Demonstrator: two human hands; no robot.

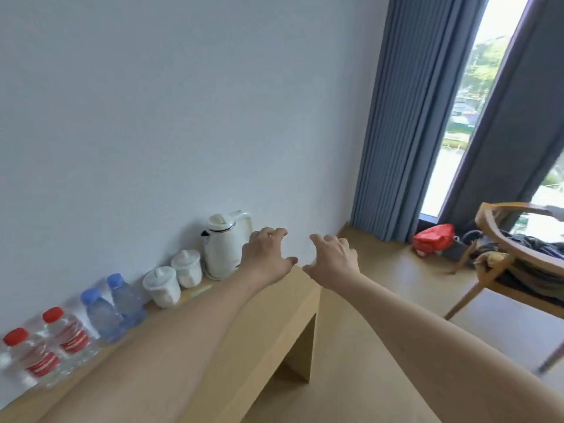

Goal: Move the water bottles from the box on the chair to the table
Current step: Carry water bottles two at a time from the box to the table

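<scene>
Two red-capped water bottles point(65, 331) and two blue-capped bottles point(113, 306) stand in a row on the light wooden table point(274, 325), against the wall at the lower left. Both my arms reach forward over the table's right end. My left hand point(267, 253) hovers with fingers spread and loosely bent, holding nothing. Just to its right, past the table's end, my right hand point(332, 256) is empty too, with fingers relaxed. The wooden chair point(494, 270) stands at the far right; dark cloth lies on its seat, and I see no box there.
A white electric kettle point(224, 244) and two lidded white cups point(174, 276) stand on the table by the wall. A red bag point(433, 238) lies on the floor near the blue curtains point(396, 117) and window. Bare wooden floor lies between table and chair.
</scene>
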